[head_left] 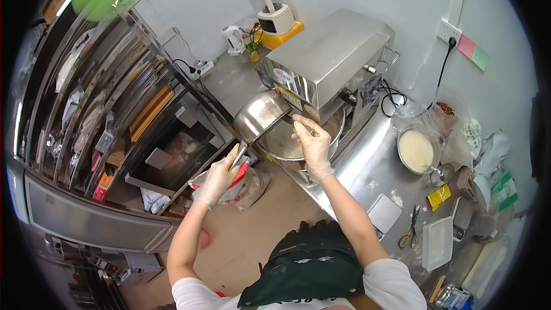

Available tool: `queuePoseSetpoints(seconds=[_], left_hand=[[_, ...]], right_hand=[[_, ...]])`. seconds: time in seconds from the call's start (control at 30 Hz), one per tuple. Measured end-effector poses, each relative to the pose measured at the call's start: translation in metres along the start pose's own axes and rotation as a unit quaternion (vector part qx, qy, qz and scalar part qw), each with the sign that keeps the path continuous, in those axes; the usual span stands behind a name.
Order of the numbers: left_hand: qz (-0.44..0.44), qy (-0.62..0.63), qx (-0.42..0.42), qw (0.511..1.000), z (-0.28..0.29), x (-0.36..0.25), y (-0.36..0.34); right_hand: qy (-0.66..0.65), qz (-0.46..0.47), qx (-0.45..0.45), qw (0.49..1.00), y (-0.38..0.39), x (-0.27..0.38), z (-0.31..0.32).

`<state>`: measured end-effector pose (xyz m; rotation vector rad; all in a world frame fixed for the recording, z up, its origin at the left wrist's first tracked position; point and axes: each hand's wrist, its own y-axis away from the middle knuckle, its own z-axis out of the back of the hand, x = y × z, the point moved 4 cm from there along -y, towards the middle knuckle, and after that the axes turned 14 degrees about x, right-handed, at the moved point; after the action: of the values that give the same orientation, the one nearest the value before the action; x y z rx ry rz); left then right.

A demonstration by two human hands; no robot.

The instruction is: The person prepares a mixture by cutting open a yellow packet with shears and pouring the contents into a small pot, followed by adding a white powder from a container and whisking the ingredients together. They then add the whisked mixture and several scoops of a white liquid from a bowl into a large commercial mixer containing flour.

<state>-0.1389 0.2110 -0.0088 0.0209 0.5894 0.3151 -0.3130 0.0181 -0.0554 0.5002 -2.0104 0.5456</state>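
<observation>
My gloved left hand (217, 179) is closed round the handle of a stainless steel saucepan (259, 116). The pan is tipped on its side at the rim of a large steel mixing bowl (282, 141), its round base facing up and left. Pale contents show in the bowl, under the head of a stand mixer (330, 51). Above the bowl, beside the pan's mouth, my gloved right hand (313, 143) has its fingers curled together. A bit of something thin shows at those fingers, too small to name. The inside of the pan is hidden.
On the steel counter (359, 166) to the right are a bowl of creamy white liquid (416, 150), a kitchen scale (384, 212), scissors (408, 235) and a white tray (437, 244). A loaded rack (109, 109) stands left. Plastic bags (244, 186) sit on the floor below the pan.
</observation>
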Motion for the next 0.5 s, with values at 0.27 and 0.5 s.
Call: queuePoseSetpoints(seconds=[0.27,0.5], left_hand=[[0.0,-0.039,0.002,0.999,0.002,0.001,-0.001],[-0.036,-0.06,-0.012,0.998,0.004,0.003,-0.005]], right_hand=[[-0.005,-0.042,0.018,0.999,-0.001,-0.004,-0.002],[0.028,-0.097,-0.007,0.995,0.001,-0.001,0.008]])
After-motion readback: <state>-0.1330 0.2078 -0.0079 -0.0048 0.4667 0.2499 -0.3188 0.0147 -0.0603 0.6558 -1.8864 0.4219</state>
